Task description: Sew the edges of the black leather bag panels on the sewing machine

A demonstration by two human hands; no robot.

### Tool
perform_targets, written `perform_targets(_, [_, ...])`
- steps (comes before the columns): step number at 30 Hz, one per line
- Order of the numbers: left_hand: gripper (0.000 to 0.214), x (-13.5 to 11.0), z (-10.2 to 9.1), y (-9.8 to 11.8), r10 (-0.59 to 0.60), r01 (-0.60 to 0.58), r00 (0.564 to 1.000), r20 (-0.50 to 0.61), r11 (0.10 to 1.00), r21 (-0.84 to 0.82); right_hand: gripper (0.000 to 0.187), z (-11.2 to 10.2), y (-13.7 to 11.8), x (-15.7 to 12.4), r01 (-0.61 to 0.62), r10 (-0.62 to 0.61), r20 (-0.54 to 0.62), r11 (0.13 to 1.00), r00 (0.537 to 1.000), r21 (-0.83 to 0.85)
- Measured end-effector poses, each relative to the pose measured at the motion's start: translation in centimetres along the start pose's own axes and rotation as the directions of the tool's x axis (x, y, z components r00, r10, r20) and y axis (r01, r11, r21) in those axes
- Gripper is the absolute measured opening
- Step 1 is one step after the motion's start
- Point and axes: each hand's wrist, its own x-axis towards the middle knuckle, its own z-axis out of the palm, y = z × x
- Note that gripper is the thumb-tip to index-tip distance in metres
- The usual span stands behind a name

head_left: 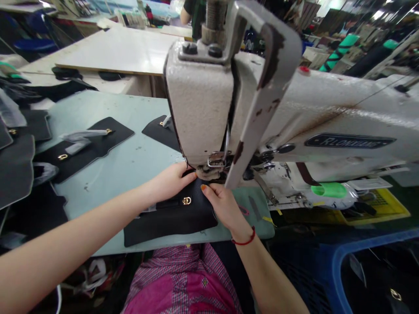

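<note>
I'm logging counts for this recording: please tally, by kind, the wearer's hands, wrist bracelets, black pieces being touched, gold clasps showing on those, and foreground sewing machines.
Hands, left hand and right hand: 2
Red bracelet: 1
Black piece under the hands: 1
Gold clasp showing on it: 1
Foreground sewing machine: 1
Total: 6

It's a crowded workshop I'm looking across. Beyond the nearest bench, a broad white-topped table (127,48) fills the left of the room, its bare top catching a pale sheen. A blue chair (35,44) sits near the far left corner. Off to the right I see 2 long rolls standing at a slant: a green roll (340,52) with dark bands, and a dark roll (371,61) with a green end. Bright overhead lights (378,14) glare at the upper right; the farthest clutter blurs.
</note>
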Motion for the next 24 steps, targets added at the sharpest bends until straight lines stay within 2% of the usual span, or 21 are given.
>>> perform_targets(2, [0.021, -3.3, 0.0, 0.4, 0.065, -0.049, 0.994, -0.093, 0.986, 0.160, 0.040, -0.4, -0.4, -0.8, 0.024, -0.022, 0.038, 0.999, 0.999, -0.048])
perform_targets(4, [0.030, -8.3, 0.9, 0.4, 0.170, -0.117, 0.968, -0.187, 0.957, 0.265, 0.039, -0.5, -0.7, -2.0, 0.059, -0.055, 0.036, 0.992, 0.998, -0.109])
perform_targets(6, [0.037, -13.7, 2.9, -0.4, 0.261, -0.224, 0.954, -0.146, 0.947, 0.228, 0.039, -0.2, -0.5, -3.1, 0.086, -0.090, -0.016, 0.983, 0.996, -0.164])
perform_targets(8, [0.044, -17.9, 5.3, -2.2, 0.231, -0.193, 0.966, -0.113, 0.943, 0.271, 0.040, 0.3, 0.0, -3.8, 0.099, -0.118, -0.083, 0.975, 0.990, -0.200])
perform_targets(10, [0.060, -19.5, 7.2, -4.2, 0.093, -0.026, 0.981, -0.168, 0.932, 0.362, 0.041, 0.8, 0.8, -4.0, 0.108, -0.140, -0.133, 0.969, 0.981, -0.222])
perform_targets(12, [0.073, -18.5, 8.1, -5.9, 0.007, 0.091, 0.972, -0.236, 0.911, 0.402, 0.041, 1.2, 1.6, -3.8, 0.125, -0.165, -0.159, 0.964, 0.973, -0.235])
perform_targets(13, [0.077, -17.2, 8.0, -6.4, 0.001, 0.104, 0.968, -0.250, 0.907, 0.409, 0.042, 1.3, 1.9, -3.7, 0.135, -0.177, -0.164, 0.962, 0.970, -0.236])
perform_targets(18, [0.076, -10.3, 5.1, -6.7, 0.189, -0.093, 0.963, -0.193, 0.903, 0.420, 0.043, 1.7, 2.6, -3.4, 0.163, -0.200, -0.181, 0.965, 0.963, -0.204])
perform_targets(20, [0.072, -9.1, 3.8, -6.6, 0.267, -0.185, 0.954, -0.140, 0.885, 0.428, 0.044, 2.1, 2.6, -3.5, 0.154, -0.187, -0.199, 0.973, 0.962, -0.169])
perform_targets(24, [0.060, -8.8, 1.9, -6.2, 0.367, -0.308, 0.929, -0.053, 0.842, 0.442, 0.046, 2.8, 2.7, -3.7, 0.113, -0.126, -0.222, 0.991, 0.967, -0.071])
